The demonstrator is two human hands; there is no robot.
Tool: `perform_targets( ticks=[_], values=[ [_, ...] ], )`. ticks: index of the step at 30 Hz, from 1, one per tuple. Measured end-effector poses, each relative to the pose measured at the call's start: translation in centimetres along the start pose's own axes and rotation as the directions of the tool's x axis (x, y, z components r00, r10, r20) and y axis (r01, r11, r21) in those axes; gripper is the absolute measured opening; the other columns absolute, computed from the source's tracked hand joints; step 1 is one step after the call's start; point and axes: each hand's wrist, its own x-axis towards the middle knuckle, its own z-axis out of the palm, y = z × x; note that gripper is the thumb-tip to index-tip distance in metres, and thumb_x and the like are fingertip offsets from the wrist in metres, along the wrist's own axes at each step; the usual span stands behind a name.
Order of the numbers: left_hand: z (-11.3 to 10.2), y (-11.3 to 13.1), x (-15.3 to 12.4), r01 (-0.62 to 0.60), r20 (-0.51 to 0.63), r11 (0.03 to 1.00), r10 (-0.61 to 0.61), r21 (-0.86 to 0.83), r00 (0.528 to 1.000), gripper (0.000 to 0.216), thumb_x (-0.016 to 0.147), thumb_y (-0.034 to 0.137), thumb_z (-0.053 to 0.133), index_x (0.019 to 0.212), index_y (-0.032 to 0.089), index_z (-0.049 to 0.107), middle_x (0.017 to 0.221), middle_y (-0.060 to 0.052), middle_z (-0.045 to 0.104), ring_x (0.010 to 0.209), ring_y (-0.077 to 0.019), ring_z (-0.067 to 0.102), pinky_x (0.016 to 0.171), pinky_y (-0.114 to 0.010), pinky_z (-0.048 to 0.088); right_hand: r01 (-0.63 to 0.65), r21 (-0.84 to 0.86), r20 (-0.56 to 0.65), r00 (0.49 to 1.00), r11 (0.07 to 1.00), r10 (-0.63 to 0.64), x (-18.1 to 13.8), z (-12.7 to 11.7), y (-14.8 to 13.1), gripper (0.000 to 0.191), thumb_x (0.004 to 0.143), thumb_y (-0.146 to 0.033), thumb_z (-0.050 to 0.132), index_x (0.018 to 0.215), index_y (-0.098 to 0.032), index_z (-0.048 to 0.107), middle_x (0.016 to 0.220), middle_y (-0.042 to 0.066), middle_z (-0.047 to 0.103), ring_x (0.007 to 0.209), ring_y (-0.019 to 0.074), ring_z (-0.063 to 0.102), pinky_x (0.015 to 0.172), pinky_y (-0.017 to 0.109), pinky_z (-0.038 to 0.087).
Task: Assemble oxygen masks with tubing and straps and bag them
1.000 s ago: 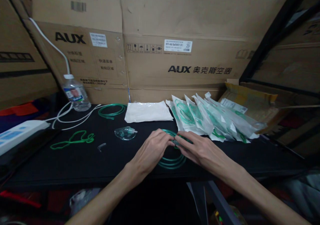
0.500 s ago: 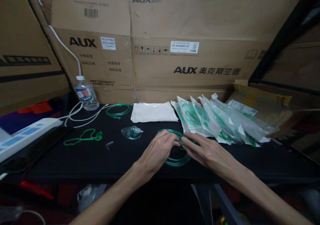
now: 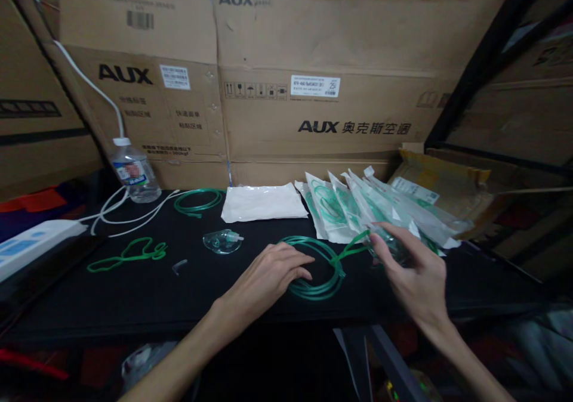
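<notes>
My right hand (image 3: 416,277) is closed on a clear oxygen mask (image 3: 393,246), partly hidden by the fingers. A green elastic strap (image 3: 353,248) stretches left from that mask to a coil of green tubing (image 3: 316,293) on the black table. My left hand (image 3: 273,274) lies over the coil's left side, fingers stretched out and slightly apart, gripping nothing visible. Left of it rest another clear mask (image 3: 219,242), a small clear elbow piece (image 3: 179,266) and a loose green strap (image 3: 128,257).
Several sealed pouches (image 3: 331,208) with green tubing lean at the back right. A white packet (image 3: 264,203) and a second tubing coil (image 3: 199,202) lie along the back. At left stand a plastic bottle (image 3: 142,178) and a power strip (image 3: 38,241). Cardboard boxes (image 3: 358,50) wall the back.
My right hand has moved right and lifted, with the mask in it, away from my left hand. The strap now stretches out from the coil. The view has shifted slightly right.
</notes>
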Motion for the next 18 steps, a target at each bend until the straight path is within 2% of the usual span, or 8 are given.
perform_targets(
  ticks=[1, 3, 5, 8, 10, 12, 14, 18],
  values=[
    [-0.3, 0.2, -0.3, 0.021, 0.006, 1.000, -0.021, 0.012, 1.000, 0.021, 0.100, 0.029, 0.057, 0.117, 0.027, 0.070, 0.129, 0.002, 0.070, 0.120, -0.0191, 0.059, 0.105, -0.039, 0.041, -0.076, 0.015, -0.013, 0.997, 0.997, 0.076, -0.2, -0.2, 0.2, 0.018, 0.092, -0.032, 0.068, 0.104, -0.020, 0.072, 0.097, 0.008, 0.076, 0.088, 0.0252, 0.073, 0.087, 0.040, 0.056],
    [-0.7, 0.6, -1.0, 0.048, 0.033, 0.998, -0.050, 0.047, 0.998, 0.046, 0.088, 0.043, 0.072, 0.130, 0.030, 0.062, 0.132, 0.000, 0.067, 0.124, -0.0227, 0.056, 0.108, -0.044, 0.040, -0.176, 0.049, -0.002, 0.984, 0.983, 0.176, -0.6, -0.7, 0.5, 0.021, 0.091, -0.037, 0.068, 0.103, -0.021, 0.073, 0.094, 0.007, 0.076, 0.084, 0.0248, 0.073, 0.084, 0.039, 0.056],
    [-0.7, 1.1, -1.5, 0.051, 0.069, 0.995, -0.057, 0.083, 0.996, 0.065, 0.075, 0.051, 0.081, 0.132, 0.030, 0.059, 0.130, -0.001, 0.065, 0.122, -0.0256, 0.056, 0.108, -0.049, 0.040, -0.213, 0.083, 0.046, 0.977, 0.973, 0.210, -0.9, -0.9, 0.7, 0.023, 0.089, -0.040, 0.069, 0.102, -0.021, 0.074, 0.092, 0.006, 0.076, 0.081, 0.0241, 0.072, 0.080, 0.037, 0.056],
    [-0.2, 1.7, -1.7, 0.021, 0.121, 0.995, -0.033, 0.099, 0.992, 0.048, 0.080, 0.049, 0.078, 0.122, 0.029, 0.064, 0.124, -0.001, 0.064, 0.114, -0.0253, 0.058, 0.103, -0.050, 0.044, -0.288, 0.176, 0.159, 0.952, 0.941, 0.261, -1.0, -0.6, 0.1, 0.024, 0.087, -0.042, 0.071, 0.100, -0.022, 0.074, 0.085, 0.003, 0.075, 0.068, 0.0203, 0.070, 0.069, 0.033, 0.055],
    [0.3, 2.1, -1.5, -0.001, 0.151, 0.996, -0.013, 0.088, 0.989, 0.034, 0.087, 0.044, 0.072, 0.116, 0.027, 0.065, 0.119, -0.002, 0.064, 0.110, -0.0243, 0.058, 0.099, -0.048, 0.047, -0.401, 0.297, 0.248, 0.909, 0.867, 0.335, -0.6, -0.3, -0.7, 0.024, 0.087, -0.042, 0.072, 0.101, -0.023, 0.072, 0.079, 0.001, 0.074, 0.059, 0.0169, 0.068, 0.063, 0.030, 0.055],
    [0.6, 2.3, -1.4, -0.013, 0.168, 0.997, 0.001, 0.070, 0.986, 0.025, 0.092, 0.039, 0.068, 0.113, 0.026, 0.066, 0.116, -0.003, 0.064, 0.108, -0.0234, 0.057, 0.096, -0.043, 0.049, -0.519, 0.468, 0.320, 0.854, 0.715, 0.411, 0.3, 0.0, -1.7, 0.022, 0.089, -0.042, 0.071, 0.100, -0.023, 0.070, 0.081, 0.000, 0.074, 0.060, 0.0154, 0.069, 0.063, 0.028, 0.056],
    [0.7, 2.4, -1.3, -0.014, 0.158, 0.998, 0.005, 0.055, 0.987, 0.023, 0.092, 0.037, 0.067, 0.112, 0.025, 0.066, 0.114, -0.003, 0.063, 0.108, -0.0227, 0.057, 0.094, -0.040, 0.050, -0.577, 0.648, 0.361, 0.807, 0.497, 0.467, 1.7, 0.1, -2.8, 0.021, 0.090, -0.042, 0.069, 0.098, -0.023, 0.069, 0.092, 0.002, 0.075, 0.069, 0.0166, 0.072, 0.065, 0.027, 0.060],
    [0.7, 2.3, -1.2, -0.026, 0.136, 0.999, 0.019, 0.048, 0.990, 0.019, 0.093, 0.033, 0.067, 0.109, 0.024, 0.066, 0.111, -0.003, 0.064, 0.105, -0.0210, 0.057, 0.093, -0.036, 0.051, -0.518, 0.848, 0.371, 0.734, 0.115, 0.569, 4.6, 0.2, -4.0, 0.015, 0.091, -0.034, 0.067, 0.096, -0.020, 0.068, 0.098, 0.005, 0.076, 0.082, 0.0168, 0.075, 0.072, 0.025, 0.064]
  ],
)
